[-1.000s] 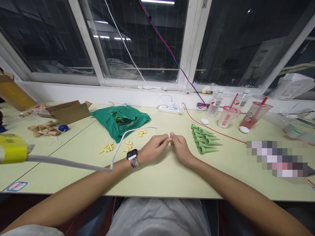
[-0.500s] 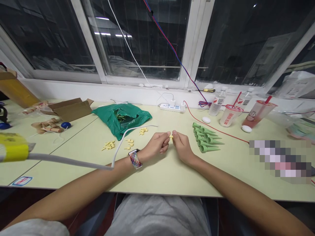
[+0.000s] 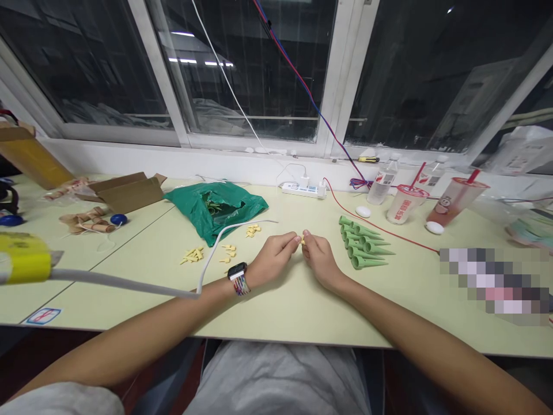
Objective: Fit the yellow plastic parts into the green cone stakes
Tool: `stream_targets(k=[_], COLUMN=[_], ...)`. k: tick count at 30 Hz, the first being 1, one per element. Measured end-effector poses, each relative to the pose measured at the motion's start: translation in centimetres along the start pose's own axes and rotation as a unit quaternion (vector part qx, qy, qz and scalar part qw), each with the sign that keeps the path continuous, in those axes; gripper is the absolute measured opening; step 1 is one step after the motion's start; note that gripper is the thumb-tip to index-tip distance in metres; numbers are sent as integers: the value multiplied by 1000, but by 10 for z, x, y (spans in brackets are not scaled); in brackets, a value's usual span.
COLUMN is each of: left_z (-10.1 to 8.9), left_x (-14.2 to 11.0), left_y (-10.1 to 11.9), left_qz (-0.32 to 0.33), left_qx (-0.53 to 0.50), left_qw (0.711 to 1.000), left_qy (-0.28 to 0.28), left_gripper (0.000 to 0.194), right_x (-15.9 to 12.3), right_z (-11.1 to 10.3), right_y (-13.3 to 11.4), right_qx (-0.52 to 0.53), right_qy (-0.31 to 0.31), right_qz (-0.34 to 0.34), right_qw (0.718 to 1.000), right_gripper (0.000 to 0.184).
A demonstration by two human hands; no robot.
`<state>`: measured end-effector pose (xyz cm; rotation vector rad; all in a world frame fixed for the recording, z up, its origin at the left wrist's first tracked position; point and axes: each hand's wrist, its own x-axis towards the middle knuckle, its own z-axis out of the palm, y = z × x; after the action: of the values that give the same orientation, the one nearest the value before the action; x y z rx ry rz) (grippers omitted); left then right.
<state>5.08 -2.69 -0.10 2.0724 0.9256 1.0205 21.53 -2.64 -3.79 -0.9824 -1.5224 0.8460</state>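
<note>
Head view: small yellow plastic piece (image 3: 303,240) pinched by the right hand (image 3: 320,260), left hand (image 3: 272,259) against it, grip unclear. Hands together above the surface (image 3: 302,311). Green plastic cones (image 3: 363,245) rowed right, loose yellow pieces (image 3: 193,254) left, both within reach.

Along the back of the pale yellow-green desk (image 3: 280,314) runs a white power strip (image 3: 302,191), with a red cable (image 3: 380,230) trailing across the surface to the right. Beyond it stand a yellow-handled screwdriver (image 3: 368,159) on the sill, a clear plastic bottle (image 3: 383,187) and 2 plastic cups with red straws (image 3: 404,203) - 2 white oval objects (image 3: 363,211) lie nearby. To the left sit an opened cardboard box (image 3: 125,192), rolled brown strips (image 3: 88,219) and a round blue object (image 3: 118,219) - all below a white-framed window (image 3: 242,75), dark with night, with red-and-blue wires (image 3: 298,75) hanging down it.
</note>
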Motion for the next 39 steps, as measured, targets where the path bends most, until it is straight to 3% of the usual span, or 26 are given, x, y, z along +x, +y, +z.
stream_targets(k=[4, 7, 10, 16, 25, 29, 35, 39], left_z=[5, 5, 1, -6, -3, -4, -6, -6], left_x=[1, 2, 2, 3, 8, 8, 7, 9], left_y=[-2, -5, -6, -4, -9, -13, -14, -13], left_qz=[-51, -64, -47, -4, -54, -47, -24, -23], left_qx=[-92, -91, -56, -45, -84, -95, -120, -89], left_qw=[994, 994, 997, 998, 993, 992, 991, 993], left_qy=[13, 21, 29, 40, 66, 65, 44, 74], left_gripper=[57, 65, 65, 28, 61, 56, 24, 44], right_x=[-5, -8, -8, -5, -5, -5, -4, -5], right_z=[-2, -2, -2, -1, -2, -3, -3, -4], right_y=[-8, -11, -11, -6, -12, -15, -12, -13], right_qx=[-37, -54, -47, -12, 51, 59, 55, 54], right_qy=[-5, -14, -18, -12, -27, -19, 0, 3], right_qz=[-56, -77, -66, -32, 0, 9, 15, 13], right_qw=[998, 995, 997, 999, 998, 998, 998, 998], right_gripper=[51, 46, 43, 39, 26, 24, 21, 20])
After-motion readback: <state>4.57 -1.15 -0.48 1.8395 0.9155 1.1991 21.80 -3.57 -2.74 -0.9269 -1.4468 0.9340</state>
